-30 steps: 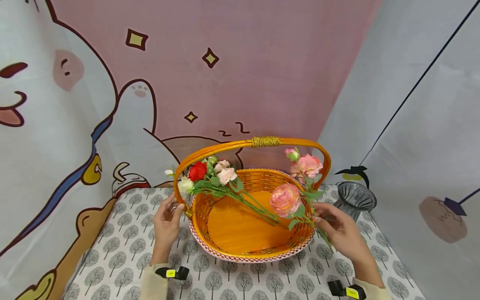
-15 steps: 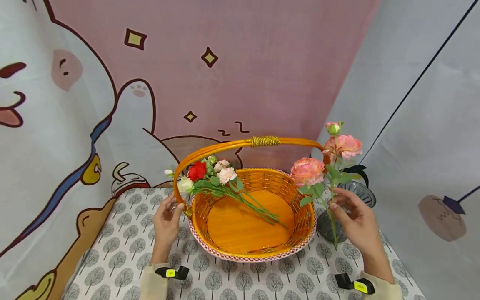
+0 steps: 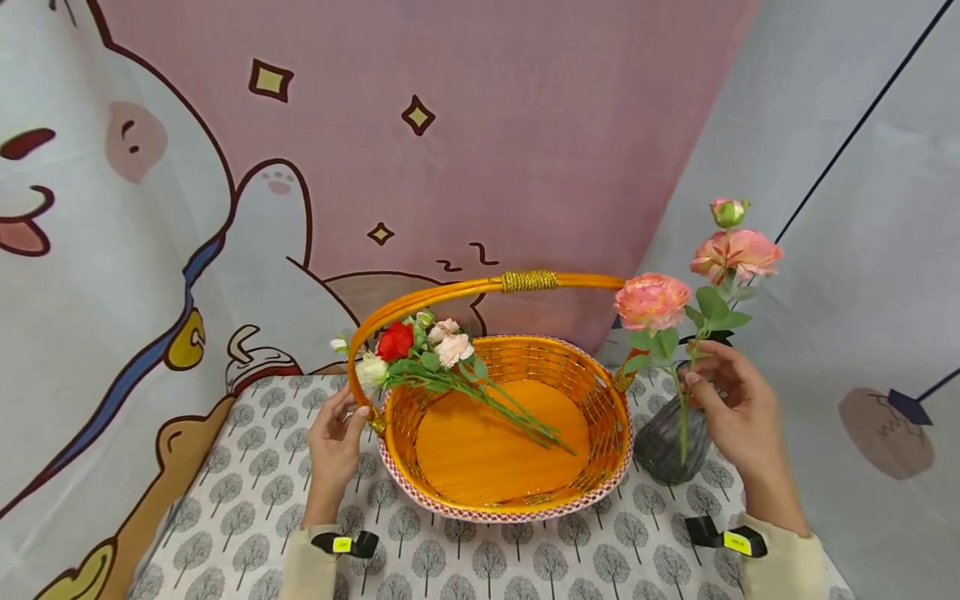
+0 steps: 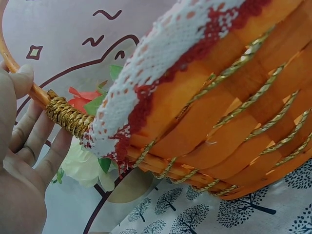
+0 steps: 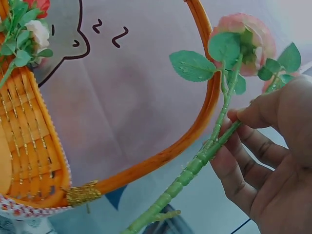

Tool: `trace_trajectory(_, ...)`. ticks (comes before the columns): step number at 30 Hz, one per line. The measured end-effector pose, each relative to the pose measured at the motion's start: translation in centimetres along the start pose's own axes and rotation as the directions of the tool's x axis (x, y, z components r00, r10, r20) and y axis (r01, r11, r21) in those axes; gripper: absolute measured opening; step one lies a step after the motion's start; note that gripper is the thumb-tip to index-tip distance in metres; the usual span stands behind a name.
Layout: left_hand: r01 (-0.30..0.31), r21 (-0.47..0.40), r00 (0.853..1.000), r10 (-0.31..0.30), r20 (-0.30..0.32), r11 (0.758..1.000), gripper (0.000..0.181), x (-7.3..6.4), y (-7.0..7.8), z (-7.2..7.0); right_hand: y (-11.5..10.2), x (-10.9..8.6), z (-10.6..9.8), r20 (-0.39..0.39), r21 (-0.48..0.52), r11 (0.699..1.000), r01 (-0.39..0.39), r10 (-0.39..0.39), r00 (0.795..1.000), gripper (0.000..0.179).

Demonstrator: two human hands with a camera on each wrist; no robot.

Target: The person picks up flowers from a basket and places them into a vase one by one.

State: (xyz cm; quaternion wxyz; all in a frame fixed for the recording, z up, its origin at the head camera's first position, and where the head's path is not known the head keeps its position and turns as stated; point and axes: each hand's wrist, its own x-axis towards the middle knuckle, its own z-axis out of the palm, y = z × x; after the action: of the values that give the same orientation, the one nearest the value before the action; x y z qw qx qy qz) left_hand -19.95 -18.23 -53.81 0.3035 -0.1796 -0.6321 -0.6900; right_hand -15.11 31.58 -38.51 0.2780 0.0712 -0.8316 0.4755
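My left hand (image 3: 333, 446) grips the foot of the orange basket handle (image 4: 36, 90), thumb and fingers around it just above the gold cord binding. The woven basket (image 3: 487, 467) stands upright on the table. My right hand (image 3: 742, 412) pinches the green stem (image 5: 195, 163) of a pink flower spray (image 3: 652, 302), between thumb and fingertips. Two large blooms and a bud top the spray, held upright to the basket's right. In the head view its lower stem overlaps the grey ribbed glass vase (image 3: 660, 454); my right hand partly hides the vase's mouth.
A bunch with a red rose (image 3: 395, 342), white and pale pink blooms lies across the basket's left rim, stems (image 3: 525, 421) inside. The tall handle arches over the basket. A tree-print cloth (image 3: 427, 562) covers the table; printed curtains hang behind and at right.
My right hand has carried the pink flower spray up and right, from over the basket's right rim to the vase, turning it more upright. My left hand has stayed on the handle.
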Motion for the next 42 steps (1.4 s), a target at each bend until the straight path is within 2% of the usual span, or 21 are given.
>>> trace_trajectory(5, 0.021, 0.034, 1.0, -0.021, -0.002, 0.999, 0.046, -0.2, 0.1, -0.1, -0.2, 1.8, -0.6, -0.017, -0.018, 1.0, 0.009, -0.009, 1.0, 0.042)
trace_trajectory(11, 0.034, 0.033, 0.999, -0.033, -0.013, 0.999, 0.045, -0.2, 0.2, -0.1, -0.4, 4.3, -1.5, -0.079, -0.058, 0.998, 0.011, -0.015, 0.997, 0.043)
trace_trajectory(19, 0.027, 0.034, 1.0, -0.027, -0.01, 0.999, 0.046, -0.3, 0.2, -0.1, -0.5, 6.5, -2.4, -0.158, -0.113, 0.992, -0.057, 0.039, 0.987, 0.044)
trace_trajectory(25, 0.02, 0.021, 1.0, -0.02, -0.005, 1.0, 0.047, -0.2, 0.2, -0.1, 0.6, 6.7, -2.4, -0.161, -0.148, 0.988, -0.051, 0.026, 0.987, 0.042)
trace_trajectory(31, 0.019, 0.017, 1.0, -0.019, -0.006, 1.0, 0.047, -0.1, 0.1, -0.1, 2.7, 6.1, -2.3, -0.108, -0.202, 0.977, -0.064, 0.043, 0.993, 0.04)
trace_trajectory(37, 0.013, 0.016, 1.0, -0.013, 0.002, 1.0, 0.045, -0.2, 0.0, -0.1, 4.7, 5.2, -2.4, -0.072, -0.22, 0.968, -0.121, 0.108, 0.992, 0.039)
trace_trajectory(42, 0.006, 0.036, 1.0, -0.007, 0.002, 0.999, 0.045, -0.2, 0.1, 0.0, 5.9, 4.8, -2.4, -0.012, -0.221, 0.958, -0.181, 0.183, 0.983, 0.037)
